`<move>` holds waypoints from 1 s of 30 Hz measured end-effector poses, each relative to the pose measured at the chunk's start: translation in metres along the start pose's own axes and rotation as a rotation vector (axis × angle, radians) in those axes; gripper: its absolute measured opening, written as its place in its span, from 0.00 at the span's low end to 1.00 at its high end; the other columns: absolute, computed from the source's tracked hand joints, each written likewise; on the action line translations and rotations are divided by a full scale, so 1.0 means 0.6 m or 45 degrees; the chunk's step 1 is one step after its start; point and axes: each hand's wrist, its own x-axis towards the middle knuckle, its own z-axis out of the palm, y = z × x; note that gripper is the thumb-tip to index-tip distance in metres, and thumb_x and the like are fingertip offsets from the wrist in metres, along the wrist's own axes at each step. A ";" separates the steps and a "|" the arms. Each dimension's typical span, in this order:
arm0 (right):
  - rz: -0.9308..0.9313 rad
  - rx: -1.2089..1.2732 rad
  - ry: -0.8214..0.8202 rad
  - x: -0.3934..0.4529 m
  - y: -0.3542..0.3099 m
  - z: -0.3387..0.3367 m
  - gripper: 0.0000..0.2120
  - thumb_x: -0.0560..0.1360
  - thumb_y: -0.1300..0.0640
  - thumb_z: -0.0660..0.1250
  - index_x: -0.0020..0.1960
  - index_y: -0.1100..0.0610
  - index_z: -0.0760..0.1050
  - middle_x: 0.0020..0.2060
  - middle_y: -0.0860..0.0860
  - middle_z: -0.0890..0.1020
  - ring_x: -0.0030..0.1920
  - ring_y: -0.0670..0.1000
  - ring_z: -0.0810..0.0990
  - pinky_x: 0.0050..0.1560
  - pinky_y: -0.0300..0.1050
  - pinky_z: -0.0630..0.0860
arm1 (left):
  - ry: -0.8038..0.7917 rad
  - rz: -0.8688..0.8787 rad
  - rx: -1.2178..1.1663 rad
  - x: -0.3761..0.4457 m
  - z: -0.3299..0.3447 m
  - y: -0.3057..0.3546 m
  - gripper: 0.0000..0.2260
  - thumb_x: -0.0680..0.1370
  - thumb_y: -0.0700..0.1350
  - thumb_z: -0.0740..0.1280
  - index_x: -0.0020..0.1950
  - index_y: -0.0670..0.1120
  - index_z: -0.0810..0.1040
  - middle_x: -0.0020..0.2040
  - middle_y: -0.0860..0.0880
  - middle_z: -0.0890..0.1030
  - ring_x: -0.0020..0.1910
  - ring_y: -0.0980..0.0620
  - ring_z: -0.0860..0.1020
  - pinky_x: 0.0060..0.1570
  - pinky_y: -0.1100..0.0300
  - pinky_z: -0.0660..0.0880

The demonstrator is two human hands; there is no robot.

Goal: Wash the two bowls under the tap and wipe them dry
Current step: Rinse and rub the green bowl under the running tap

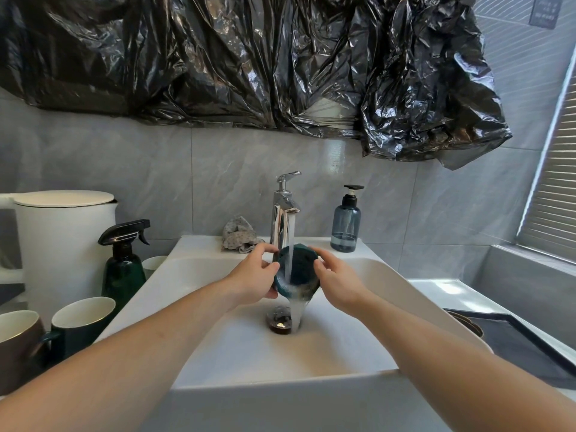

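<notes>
My left hand [254, 275] and right hand [338, 283] grip opposite rims of the dark teal bowl [297, 271], tilted under the running tap [284, 213]; water spills over its lip into the sink [383, 282].

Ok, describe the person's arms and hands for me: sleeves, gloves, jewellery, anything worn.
Both arms are bare along the whole length that shows; no sleeve edge appears in the head view. The left hand and the right hand wear no gloves. No watch, bracelet or band shows on either wrist, and no ring is visible on the fingers that can be seen. Nails look short and unpainted, as far as the picture tells.
</notes>
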 end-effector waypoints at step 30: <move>-0.030 -0.118 0.006 -0.016 -0.021 0.000 0.22 0.87 0.47 0.54 0.39 0.53 0.75 0.29 0.44 0.75 0.35 0.48 0.74 0.36 0.43 0.70 | 0.139 -0.142 -0.020 0.001 -0.008 0.005 0.10 0.84 0.53 0.60 0.58 0.50 0.78 0.56 0.43 0.82 0.52 0.41 0.83 0.35 0.54 0.82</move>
